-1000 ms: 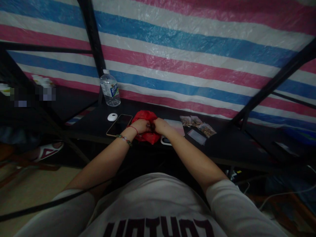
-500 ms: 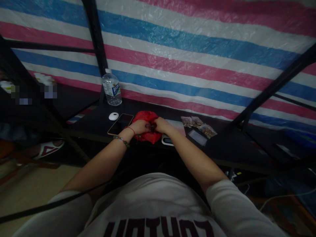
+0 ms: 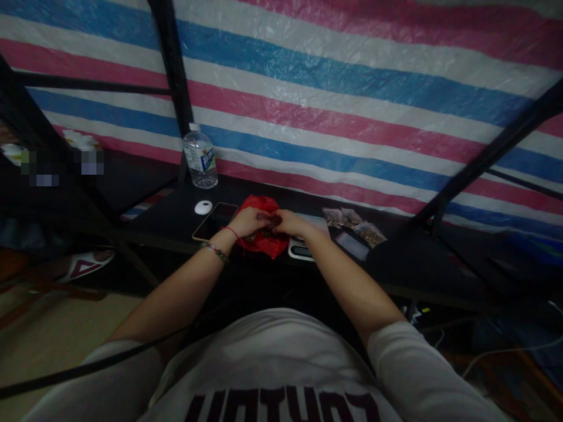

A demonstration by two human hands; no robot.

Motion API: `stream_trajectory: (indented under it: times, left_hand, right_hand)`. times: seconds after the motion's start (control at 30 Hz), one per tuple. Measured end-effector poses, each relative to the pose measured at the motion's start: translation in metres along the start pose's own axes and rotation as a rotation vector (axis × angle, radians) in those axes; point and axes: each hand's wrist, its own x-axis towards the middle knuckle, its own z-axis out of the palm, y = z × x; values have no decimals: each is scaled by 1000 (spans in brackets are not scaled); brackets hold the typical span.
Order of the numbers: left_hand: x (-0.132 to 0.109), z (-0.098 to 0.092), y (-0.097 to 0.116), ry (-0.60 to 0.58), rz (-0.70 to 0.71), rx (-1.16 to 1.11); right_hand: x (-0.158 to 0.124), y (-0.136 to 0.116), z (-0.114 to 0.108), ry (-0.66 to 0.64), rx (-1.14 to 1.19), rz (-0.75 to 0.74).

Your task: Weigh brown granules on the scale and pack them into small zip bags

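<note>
A red plastic bag [image 3: 271, 247] lies crumpled on the dark tabletop in front of me. Over it my left hand [image 3: 247, 223] and my right hand [image 3: 291, 224] meet, fingers curled around a dark reddish-brown lump [image 3: 273, 221] whose kind I cannot make out. Brownish contents show in the bag below my left fingers. Partly under my right forearm is a white device with a small display [image 3: 301, 252], likely a scale. To the right lie several small clear bags of brown bits [image 3: 370, 234] and a flat clear packet [image 3: 352, 245].
A phone [image 3: 215, 221] and a white rounded gadget [image 3: 203, 207] lie left of the bag. Behind them stands a clear bottle [image 3: 200, 158]. Dark metal posts [image 3: 173, 76] frame the table [image 3: 149, 225], with a striped plastic sheet [image 3: 329, 111] behind. Another person's foot shows at lower left.
Both hands have lifted slightly, and the brown lump between them shows more clearly. The red bag's front edge has spread a little toward me.
</note>
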Motion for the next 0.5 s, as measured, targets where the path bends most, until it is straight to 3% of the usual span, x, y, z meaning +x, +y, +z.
stream_trajectory:
  times: [0.23, 0.5]
  left_hand:
    - [-1, -5, 2, 152, 11, -205]
    - [-4, -4, 10, 138, 83, -194]
  right_hand:
    - [-7, 12, 8, 103, 360, -37]
    - [-17, 8, 7, 225, 187, -56]
